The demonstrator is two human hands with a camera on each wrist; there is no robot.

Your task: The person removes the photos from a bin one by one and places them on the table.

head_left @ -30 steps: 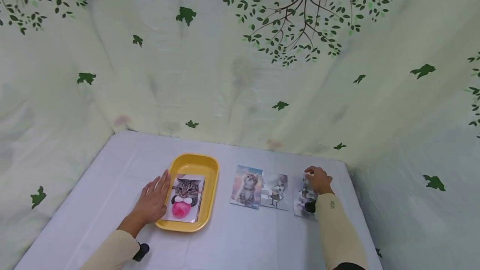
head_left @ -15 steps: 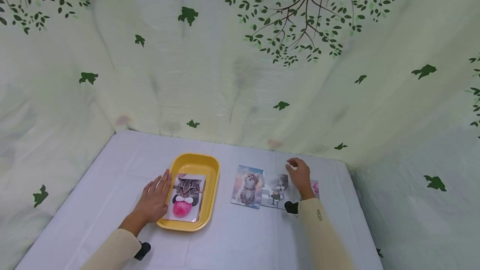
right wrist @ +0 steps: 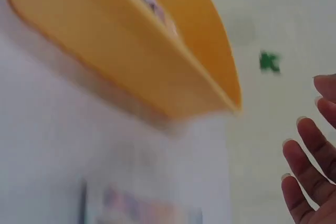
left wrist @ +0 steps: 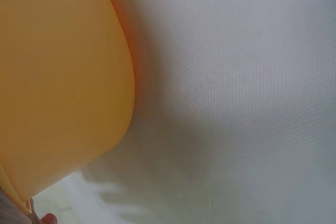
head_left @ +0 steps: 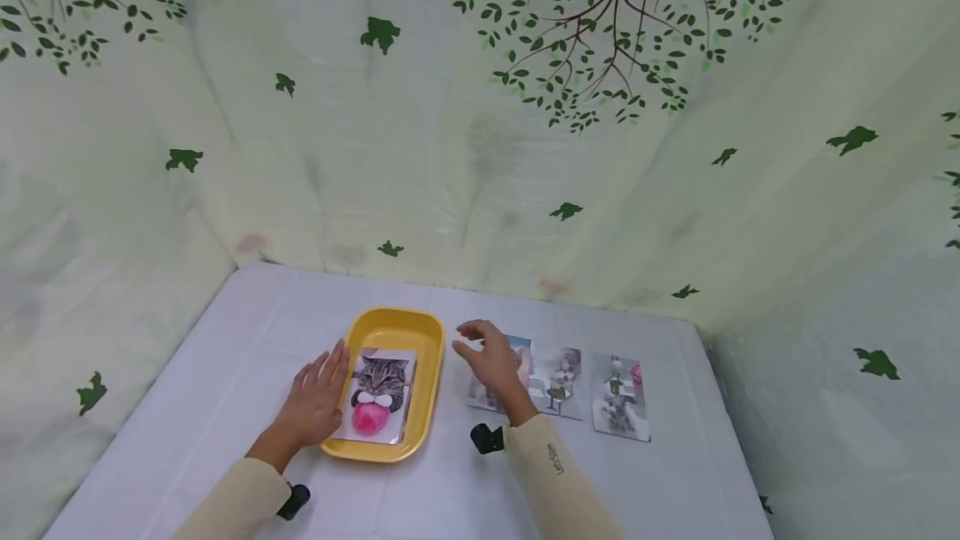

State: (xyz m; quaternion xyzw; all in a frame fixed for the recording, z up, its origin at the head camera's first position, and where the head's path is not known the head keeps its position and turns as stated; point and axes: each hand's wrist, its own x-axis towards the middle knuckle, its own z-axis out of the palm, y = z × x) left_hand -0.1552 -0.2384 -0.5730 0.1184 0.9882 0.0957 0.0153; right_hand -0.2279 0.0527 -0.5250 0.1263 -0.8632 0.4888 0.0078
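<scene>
A yellow tray stands left of the table's middle, with a stack of picture cards in it, a tabby cat with a pink ball on top. My left hand rests along the tray's left rim, fingers straight. Just right of the tray, my right hand hovers with nothing in it, fingers loosely bent and spread. It partly hides a kitten card. In the right wrist view its fingers show apart from the tray.
Right of the kitten card lie a grey-and-white card and another card with a pink patch. A white cloth covers the table. A pale curtain with leaf prints rises behind.
My right hand has moved left from the rightmost card, past the other two, towards the tray. That rightmost card now shows fully. My left hand has stayed at the tray's rim.
</scene>
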